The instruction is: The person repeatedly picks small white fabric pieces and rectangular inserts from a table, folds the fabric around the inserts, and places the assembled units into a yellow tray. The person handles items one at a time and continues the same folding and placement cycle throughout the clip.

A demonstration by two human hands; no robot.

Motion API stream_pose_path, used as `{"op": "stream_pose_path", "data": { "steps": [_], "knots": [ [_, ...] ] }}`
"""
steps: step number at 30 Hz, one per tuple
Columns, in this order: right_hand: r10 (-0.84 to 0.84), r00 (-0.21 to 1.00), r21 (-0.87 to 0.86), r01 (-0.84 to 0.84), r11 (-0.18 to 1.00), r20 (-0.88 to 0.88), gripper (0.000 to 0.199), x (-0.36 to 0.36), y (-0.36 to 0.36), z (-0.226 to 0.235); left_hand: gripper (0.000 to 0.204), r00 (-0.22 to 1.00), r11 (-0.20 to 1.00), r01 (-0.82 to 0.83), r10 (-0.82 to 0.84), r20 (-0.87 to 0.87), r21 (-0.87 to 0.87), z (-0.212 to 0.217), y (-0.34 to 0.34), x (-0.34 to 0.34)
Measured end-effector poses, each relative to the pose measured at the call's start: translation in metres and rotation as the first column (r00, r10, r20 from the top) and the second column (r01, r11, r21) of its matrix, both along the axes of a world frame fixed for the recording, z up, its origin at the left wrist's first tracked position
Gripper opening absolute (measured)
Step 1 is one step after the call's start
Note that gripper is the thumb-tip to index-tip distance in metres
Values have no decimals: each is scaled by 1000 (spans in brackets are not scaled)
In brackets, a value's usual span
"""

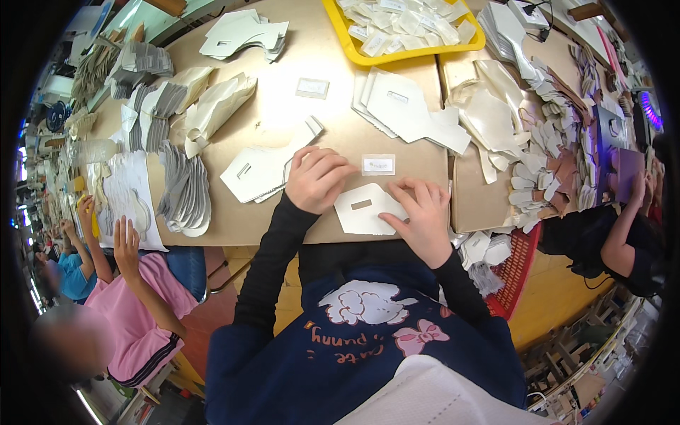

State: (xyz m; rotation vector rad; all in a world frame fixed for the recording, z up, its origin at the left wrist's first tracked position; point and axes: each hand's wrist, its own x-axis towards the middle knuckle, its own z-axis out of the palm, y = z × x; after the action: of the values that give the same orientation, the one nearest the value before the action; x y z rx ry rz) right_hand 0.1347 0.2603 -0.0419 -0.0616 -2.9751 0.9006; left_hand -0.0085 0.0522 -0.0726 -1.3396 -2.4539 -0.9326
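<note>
1. Head view: left hand (pixel 319 180) was palm-down, fingers half-curled; whether it grasped anything could not be told.
2. Right hand (pixel 423 218) touched the white slotted panel (pixel 370 221) with its thumb; grip undetermined.
3. Panel lay between the hands.

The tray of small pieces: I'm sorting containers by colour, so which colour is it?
The tray is yellow; it shows best in the head view.

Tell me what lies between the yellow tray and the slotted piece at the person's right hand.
In the head view, going from the yellow tray to the slotted piece: stacked white cutouts, then a small rectangular label.
</note>
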Motion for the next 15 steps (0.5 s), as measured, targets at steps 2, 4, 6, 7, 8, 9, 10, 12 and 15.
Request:
{"op": "stream_pose_path", "data": {
  "steps": [2, 4, 6, 7, 8, 9, 10, 12, 15],
  "knots": [
    [-25, 998, -46, 23, 999, -51, 42, 3, -5, -4, 33, 981, 993, -72, 88, 170, -95, 6, -4, 17],
    [-61, 997, -92, 56, 994, -55, 37, 6, -7, -8, 40, 935, 977, -137, 182, 304, -163, 10, -7, 39],
    [-71, 996, -157, 61, 986, -55, 32, 7, -8, -10, 48, 921, 979, -120, 172, 350, -167, 11, -12, 54],
    [-63, 997, -199, 52, 979, -52, 29, 7, -8, -11, 49, 913, 982, -125, 169, 372, -139, 10, -14, 60],
    [-62, 997, -246, 47, 968, -52, 26, 7, -7, -10, 49, 903, 985, -132, 166, 397, -112, 9, -17, 65],
    [-82, 994, -291, 58, 955, -69, 25, 6, -7, -9, 51, 888, 981, -167, 194, 417, -102, 9, -20, 69],
    [-108, 990, -340, 72, 938, -88, 23, 6, -6, -8, 49, 795, 972, -235, 208, 570, -27, 8, -22, 73],
    [-159, 982, -404, 105, 909, -103, 21, 2, -2, -4, 47, 539, 914, -399, 167, 826, 75, 8, -23, 77],
    [-236, 970, -485, 181, 856, -54, 20, -10, 5, 2, 34, 434, 861, -484, 77, 898, 159, 5, -12, 68]
  ]
}}
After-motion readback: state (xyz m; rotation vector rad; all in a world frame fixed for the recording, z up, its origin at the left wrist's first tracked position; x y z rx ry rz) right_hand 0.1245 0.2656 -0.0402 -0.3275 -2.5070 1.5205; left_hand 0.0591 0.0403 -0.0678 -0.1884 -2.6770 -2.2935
